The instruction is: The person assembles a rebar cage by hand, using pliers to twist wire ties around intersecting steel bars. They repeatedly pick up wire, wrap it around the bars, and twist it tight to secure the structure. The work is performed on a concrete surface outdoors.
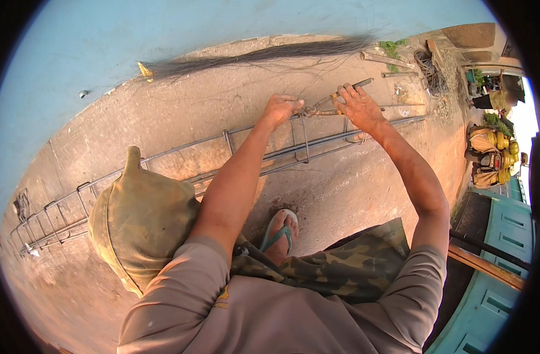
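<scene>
Long-handled pincers [326, 107] have their jaws at a bar joint of a steel rebar cage [222, 139]. My right hand [362, 110] is closed on the pincers' handles, which stand spread apart. Just left of the jaws, my left hand [281, 111] is closed in a pinch beside the cage's upper bar. What its fingertips hold is too small to tell, though thin wire shows nearby. The cage is made of long bars with rectangular stirrups, and my left forearm hides part of it.
A long bundle of thin dark wire [258, 56] lies along the blue wall [193, 23]. My sandalled foot [278, 233] is on the concrete below the cage. Boards [388, 61] and coiled wire [428, 71] lie far right. Beyond are a loaded vehicle [494, 153] and a person [501, 101].
</scene>
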Demonstrator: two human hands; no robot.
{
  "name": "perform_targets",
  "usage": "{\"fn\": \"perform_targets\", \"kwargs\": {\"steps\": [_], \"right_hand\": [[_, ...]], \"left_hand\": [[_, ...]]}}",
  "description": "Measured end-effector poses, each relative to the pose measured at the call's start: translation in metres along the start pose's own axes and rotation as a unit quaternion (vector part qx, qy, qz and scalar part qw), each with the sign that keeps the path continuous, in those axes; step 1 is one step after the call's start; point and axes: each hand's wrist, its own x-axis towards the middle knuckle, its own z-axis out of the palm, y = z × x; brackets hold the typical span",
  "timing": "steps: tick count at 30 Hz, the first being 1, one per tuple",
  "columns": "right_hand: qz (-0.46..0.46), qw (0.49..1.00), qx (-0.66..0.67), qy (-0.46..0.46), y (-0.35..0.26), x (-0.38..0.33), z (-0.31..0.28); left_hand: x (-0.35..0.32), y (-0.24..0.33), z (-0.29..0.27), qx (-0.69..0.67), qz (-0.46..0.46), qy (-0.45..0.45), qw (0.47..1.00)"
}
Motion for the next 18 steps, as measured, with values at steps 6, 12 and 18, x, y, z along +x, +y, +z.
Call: {"fn": "perform_targets", "kwargs": {"steps": [6, 12, 18], "right_hand": [[-0.03, 0.998, 0.057, -0.023, 0.012, 0.023, -0.033], [0.038, 0.983, 0.161, -0.084, 0.023, 0.048, -0.043], [0.111, 0.917, 0.273, -0.269, 0.041, 0.076, -0.08]], "left_hand": [[-0.004, 0.004, 0.0, 0.004, 0.005, 0.016, 1.0], [-0.008, 0.029, 0.03, 0.224, 0.188, 0.029, 0.956], [0.001, 0.053, 0.1, 0.312, 0.22, 0.128, 0.915]]}}
